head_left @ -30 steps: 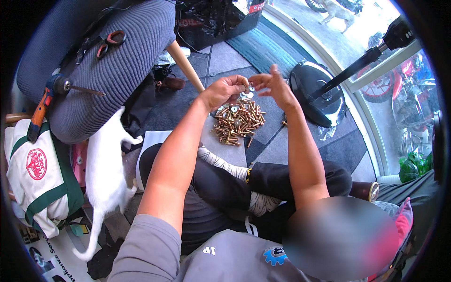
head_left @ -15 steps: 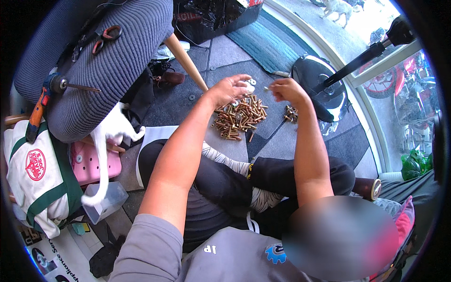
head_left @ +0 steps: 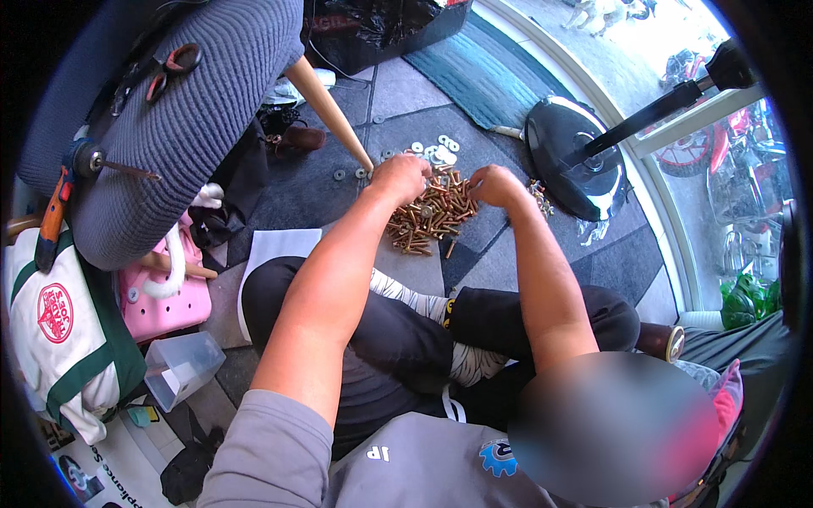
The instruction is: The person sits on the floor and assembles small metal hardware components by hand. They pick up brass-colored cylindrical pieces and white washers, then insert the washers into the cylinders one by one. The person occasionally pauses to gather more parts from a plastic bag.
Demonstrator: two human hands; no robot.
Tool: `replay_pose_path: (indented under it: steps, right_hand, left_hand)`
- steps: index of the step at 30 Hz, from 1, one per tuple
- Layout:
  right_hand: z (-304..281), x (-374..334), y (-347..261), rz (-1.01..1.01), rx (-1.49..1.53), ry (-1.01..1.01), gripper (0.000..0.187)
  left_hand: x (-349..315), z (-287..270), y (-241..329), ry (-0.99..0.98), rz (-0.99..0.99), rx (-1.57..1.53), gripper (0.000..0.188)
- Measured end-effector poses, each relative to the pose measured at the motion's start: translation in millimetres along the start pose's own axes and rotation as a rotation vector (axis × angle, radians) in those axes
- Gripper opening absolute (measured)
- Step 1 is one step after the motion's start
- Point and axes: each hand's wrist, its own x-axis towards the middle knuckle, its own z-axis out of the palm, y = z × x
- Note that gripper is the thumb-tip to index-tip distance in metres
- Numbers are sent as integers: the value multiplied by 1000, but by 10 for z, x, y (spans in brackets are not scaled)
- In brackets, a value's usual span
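A heap of brass-coloured bolts (head_left: 430, 222) lies on the tiled floor in front of my crossed legs. At the heap's upper left, my left hand (head_left: 401, 179) reaches in with its fingers curled together, and their tips are partly hidden. My right hand (head_left: 498, 186) touches the heap's upper right edge, fingers bent and closed. Whatever either hand pinches is too small or covered to make out. Just beyond the heap are flat silvery washers (head_left: 442, 154), some overlapping. A smaller pile of mixed metal hardware (head_left: 540, 199) sits right of my right hand.
A ribbed grey chair (head_left: 190, 127) on wooden legs holds red-handled scissors (head_left: 174, 72) and an orange-handled tool (head_left: 63, 203). Beneath it show a white cat's tail (head_left: 176, 267) and a pink bag (head_left: 174, 305). A black round stand base (head_left: 563, 144) stands right, near the glass door.
Both hands have come down toward the bolt heap, the right moving left and downward. More washers show beyond it. The white cat has moved back under the chair.
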Motion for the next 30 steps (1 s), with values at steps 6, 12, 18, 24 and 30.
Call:
replay_pose_path:
  steps: [6,12,18,24,30]
  right_hand:
    - [126,91,138,-36,-62,13,24]
    - [-5,-74,110,-65,37,45,23]
    - [-309,-83,-191,-94,616,-55,23]
    - [64,287,-232,-138,707,318,27]
    - [463,317,-277,-59,130,534,29]
  left_hand:
    - [-32,-59,17,16,13,-17,29]
    - [-48,-35,140,32,55,-46,27]
    - [75,58,181,80,63,-497,33]
    - [189,48,-39,258,10,-532,25]
    - [288,146,-178,403,-198,-633,7]
